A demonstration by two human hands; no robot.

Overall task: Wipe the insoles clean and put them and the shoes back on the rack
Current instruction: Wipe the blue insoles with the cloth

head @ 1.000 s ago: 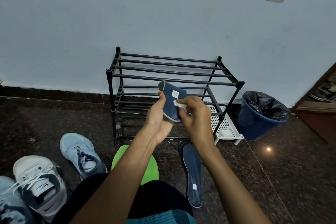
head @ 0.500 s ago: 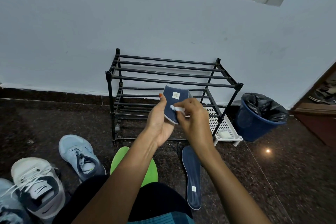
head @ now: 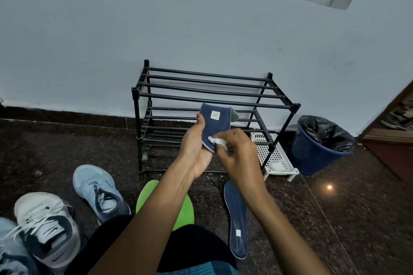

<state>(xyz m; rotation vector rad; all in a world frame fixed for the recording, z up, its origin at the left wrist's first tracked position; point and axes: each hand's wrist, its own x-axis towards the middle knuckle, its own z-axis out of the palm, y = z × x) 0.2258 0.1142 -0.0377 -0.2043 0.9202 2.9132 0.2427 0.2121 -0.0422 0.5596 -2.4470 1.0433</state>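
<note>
My left hand [head: 194,149] grips a dark blue insole [head: 215,123] upright in front of the black shoe rack [head: 214,98]; a small pale label shows near its top. My right hand [head: 240,155] pinches a small white wipe [head: 218,140] against the insole's lower part. A second blue insole [head: 236,219] lies flat on the floor by my right forearm. A green insole [head: 147,196] lies on the floor, partly hidden under my left arm. A light blue sneaker [head: 99,192] and a white and grey sneaker [head: 48,227] sit on the floor at the left.
A white perforated tray [head: 271,158] with a small white block stands beside the rack's right leg. A blue bin [head: 317,147] lined with a black bag is further right. The edge of another sneaker [head: 9,254] shows at the bottom left. A brown door frame [head: 388,136] is at the far right.
My right hand has slid the wipe down the insole toward its lower end. The insole now faces me more squarely, with its label higher above my fingers.
</note>
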